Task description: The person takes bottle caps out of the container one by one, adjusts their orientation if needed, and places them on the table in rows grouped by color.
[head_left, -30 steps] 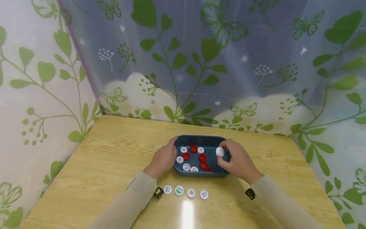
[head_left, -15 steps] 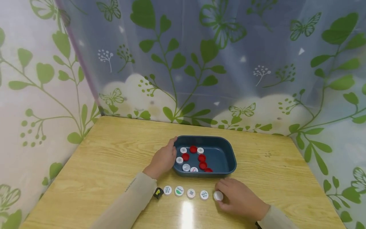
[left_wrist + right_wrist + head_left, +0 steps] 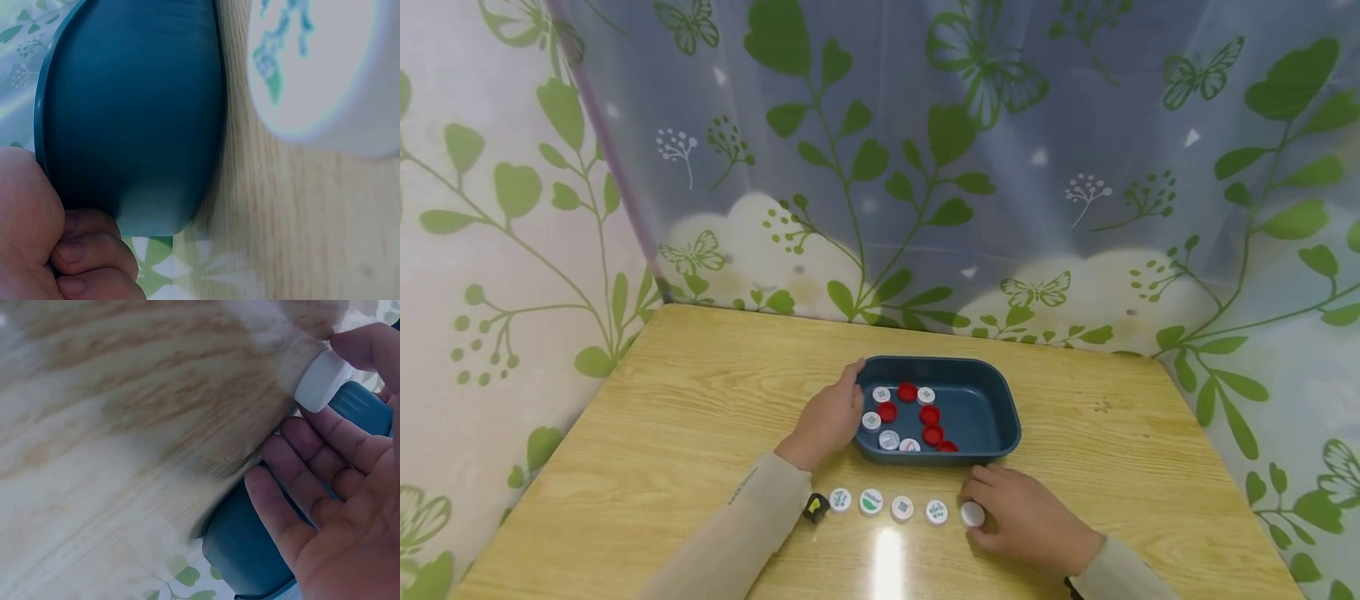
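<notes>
My left hand grips the left end of a dark blue tray; in the left wrist view its fingers curl at the tray's edge. Inside lie several red bottle caps and several white bottle caps, mostly toward the left. On the table before the tray, my right hand pinches a plain-topped white bottle cap between thumb and finger. That cap is at the right end of a row of printed white caps. The right hand's other fingers extend near the tray wall.
A wooden table carries everything. Patterned curtains with leaves and butterflies stand behind it and along both sides. A small black device with a yellow mark sits at the left wrist, close to the row's left end.
My right hand has carried the white bottle cap from above the tray's right side down to the table, at the row's right end. The left hand stays on the tray.
</notes>
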The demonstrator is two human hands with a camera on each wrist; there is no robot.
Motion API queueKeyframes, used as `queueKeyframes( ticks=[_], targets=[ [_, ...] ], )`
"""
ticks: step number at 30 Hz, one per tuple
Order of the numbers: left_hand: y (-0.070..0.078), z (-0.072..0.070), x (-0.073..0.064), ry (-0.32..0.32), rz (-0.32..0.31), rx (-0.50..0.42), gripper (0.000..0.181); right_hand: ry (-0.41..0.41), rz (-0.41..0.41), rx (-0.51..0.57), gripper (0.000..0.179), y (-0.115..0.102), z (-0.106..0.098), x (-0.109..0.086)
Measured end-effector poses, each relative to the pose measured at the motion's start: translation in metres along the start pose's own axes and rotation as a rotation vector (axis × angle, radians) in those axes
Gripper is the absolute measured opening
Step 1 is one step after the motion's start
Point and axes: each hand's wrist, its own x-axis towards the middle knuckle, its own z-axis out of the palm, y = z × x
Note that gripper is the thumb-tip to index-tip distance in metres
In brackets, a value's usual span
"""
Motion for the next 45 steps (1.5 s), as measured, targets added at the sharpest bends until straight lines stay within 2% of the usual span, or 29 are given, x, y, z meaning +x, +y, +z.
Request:
queueKeyframes(
  ticks=[13, 17, 19, 24, 26, 28, 31, 35, 39, 42, 45],
  targets=[
    [0.002, -0.001, 0.003, 0.010, 0.002, 0.013, 0.052, -0.005, -0.004, 0.007, 0.021, 0.002, -0.002, 0.001],
    [0.003, -0.001, 0.003, 0.003, -0.003, 0.005, 0.053, -0.009, -0.026, -0.026, 0.018, 0.000, -0.013, 0.000],
    [0.003, -0.002, 0.002, 0.000, -0.004, 0.001, 0.053, 0.037, -0.065, -0.039, 0.019, -0.001, -0.025, 0.001],
    [0.002, -0.003, 0.000, 0.009, 0.003, -0.002, 0.053, 0.309, -0.204, -0.036, 0.020, 0.004, -0.059, 0.016],
    [0.001, -0.003, 0.000, 0.018, 0.006, 0.000, 0.052, 0.385, -0.215, -0.056, 0.024, 0.011, -0.068, 0.028],
    [0.000, -0.003, 0.000, 0.022, 0.007, 0.007, 0.052, 0.404, -0.193, -0.088, 0.028, 0.019, -0.071, 0.042],
    [-0.001, -0.003, -0.001, 0.020, 0.005, 0.011, 0.052, 0.357, -0.134, -0.149, 0.034, 0.029, -0.071, 0.063],
    [-0.002, -0.003, -0.001, 0.008, -0.008, 0.009, 0.052, 0.226, -0.071, -0.207, 0.041, 0.038, -0.070, 0.085],
    [-0.002, -0.001, -0.001, 0.003, -0.016, 0.008, 0.052, 0.089, -0.045, -0.260, 0.042, 0.043, -0.072, 0.104],
    [-0.001, 0.000, -0.001, 0.003, -0.013, -0.002, 0.052, -0.014, 0.009, -0.266, 0.039, 0.041, -0.078, 0.114],
    [0.001, 0.000, -0.002, 0.005, 0.003, -0.011, 0.052, -0.101, 0.070, -0.218, 0.036, 0.034, -0.082, 0.123]
  ],
)
